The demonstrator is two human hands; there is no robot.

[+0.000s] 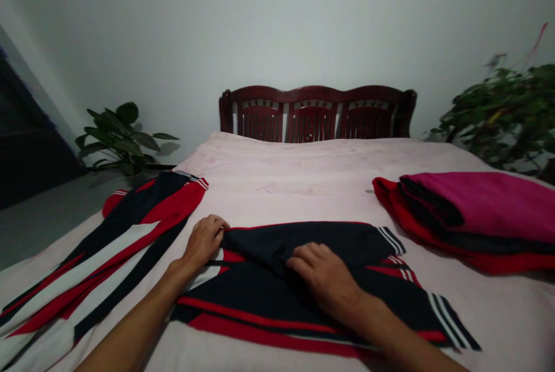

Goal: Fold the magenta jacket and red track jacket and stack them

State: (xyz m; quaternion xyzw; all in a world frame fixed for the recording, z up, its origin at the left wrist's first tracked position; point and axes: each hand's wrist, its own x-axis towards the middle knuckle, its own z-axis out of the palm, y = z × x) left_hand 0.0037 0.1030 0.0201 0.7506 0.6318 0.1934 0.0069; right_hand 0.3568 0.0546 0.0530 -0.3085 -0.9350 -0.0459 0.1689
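Note:
A navy sports jacket [260,288] with red piping and white-striped cuffs lies folded on the bed in front of me, its cuffs pointing right. My left hand [206,240] is closed on its far left corner, the fingertips partly hidden behind the cloth. Over the middle of the jacket, my right hand [327,279] has its fingers curled into the navy fabric, which puckers beside the fingertips. To the left lie navy, red and white garments [143,219], stretched out lengthwise with striped ribbed ends at the far side.
A pale pink sheet [295,187] covers the bed. Folded magenta and red clothes [498,204] lie at the right. The dark wooden headboard [310,112] stands at the far end against the wall. Leafy plants stand at the left [124,135] and right [511,112].

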